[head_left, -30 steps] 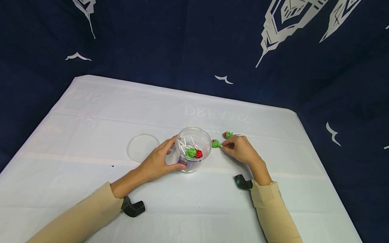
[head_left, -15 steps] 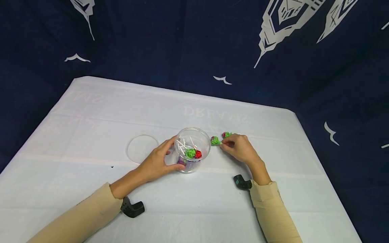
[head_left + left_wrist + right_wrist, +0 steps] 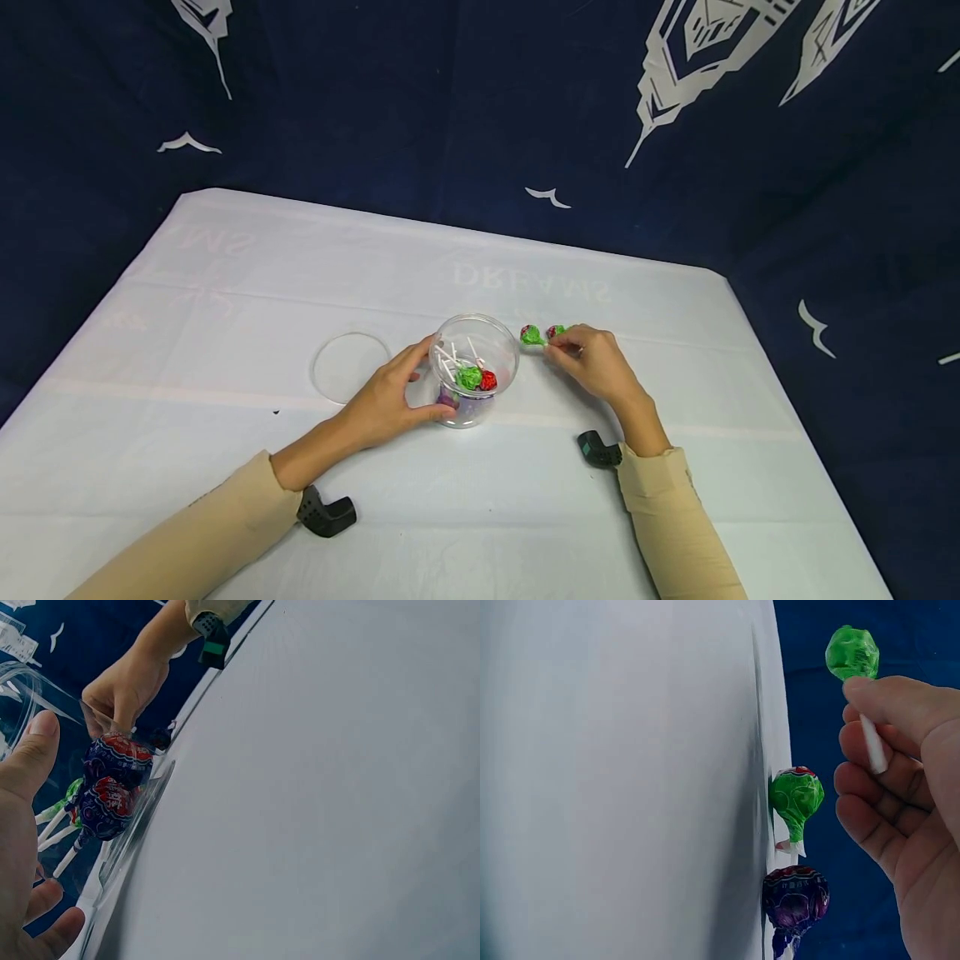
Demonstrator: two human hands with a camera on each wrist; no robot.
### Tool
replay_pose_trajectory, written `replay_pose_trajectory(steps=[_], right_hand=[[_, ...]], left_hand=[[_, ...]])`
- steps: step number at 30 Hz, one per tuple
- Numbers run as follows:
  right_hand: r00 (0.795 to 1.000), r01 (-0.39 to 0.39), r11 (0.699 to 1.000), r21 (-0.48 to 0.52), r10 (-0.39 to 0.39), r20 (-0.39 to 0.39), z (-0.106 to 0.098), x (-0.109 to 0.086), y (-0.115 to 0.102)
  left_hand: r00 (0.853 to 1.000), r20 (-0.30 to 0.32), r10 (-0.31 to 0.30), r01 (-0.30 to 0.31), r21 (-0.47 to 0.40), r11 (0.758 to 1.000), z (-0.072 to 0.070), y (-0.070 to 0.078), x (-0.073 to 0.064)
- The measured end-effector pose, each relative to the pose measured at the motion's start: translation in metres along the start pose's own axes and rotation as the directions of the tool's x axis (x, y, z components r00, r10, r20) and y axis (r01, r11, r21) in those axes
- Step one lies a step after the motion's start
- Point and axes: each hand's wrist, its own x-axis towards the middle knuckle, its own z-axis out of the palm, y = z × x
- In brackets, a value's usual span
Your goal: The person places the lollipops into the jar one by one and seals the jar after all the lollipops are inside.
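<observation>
My left hand [image 3: 386, 396] grips a clear plastic jar [image 3: 493, 337], fingers and thumb round its side. Inside are several lollipops: a green one [image 3: 469, 378], a red one [image 3: 488, 381] and, in the left wrist view, dark purple ones [image 3: 107, 810] with white sticks. Between thumb and fingers, my right hand [image 3: 596, 362] pinches a green-wrapped lollipop [image 3: 853, 652] just below its head, raised off the table right of the jar. A second green lollipop [image 3: 796, 796] and a purple lollipop [image 3: 796, 904] lie near that hand; the purple one is hidden in the head view.
A clear round lid or ring [image 3: 312, 367] lies left of the jar. Everything stands on a white-covered table [image 3: 450, 517], with a dark blue patterned cloth [image 3: 375, 108] behind it. Black wrist devices [image 3: 327, 513] hang from both sleeves.
My right hand has lifted the green lollipop slightly, up and away from where it was. The left hand and the jar have stayed in place.
</observation>
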Motion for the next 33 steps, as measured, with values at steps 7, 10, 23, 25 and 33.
replay_pose_trajectory(steps=[7,10,23,25,33], right_hand=[[0.997,0.041,0.999,-0.01,-0.041,-0.059,-0.002,0.0,0.0],[0.992,0.073,0.997,0.003,-0.072,-0.103,-0.004,0.001,-0.001],[0.969,0.121,0.991,0.048,-0.108,-0.224,-0.014,0.002,-0.012],[0.964,0.129,0.99,0.058,-0.112,-0.241,-0.016,0.002,-0.015],[0.952,0.156,0.979,0.132,-0.113,-0.285,-0.024,0.003,-0.025]], left_hand=[[1.0,-0.002,-0.001,0.001,-0.006,1.0,0.0,0.0,0.0],[1.0,-0.002,0.001,-0.001,-0.004,1.0,0.0,0.0,0.0],[1.0,-0.002,0.001,-0.001,-0.007,1.0,0.0,0.001,0.0],[1.0,-0.001,-0.001,0.001,-0.007,1.0,0.0,0.001,0.0],[1.0,0.001,-0.001,0.001,-0.001,1.0,0.0,0.002,0.0]])
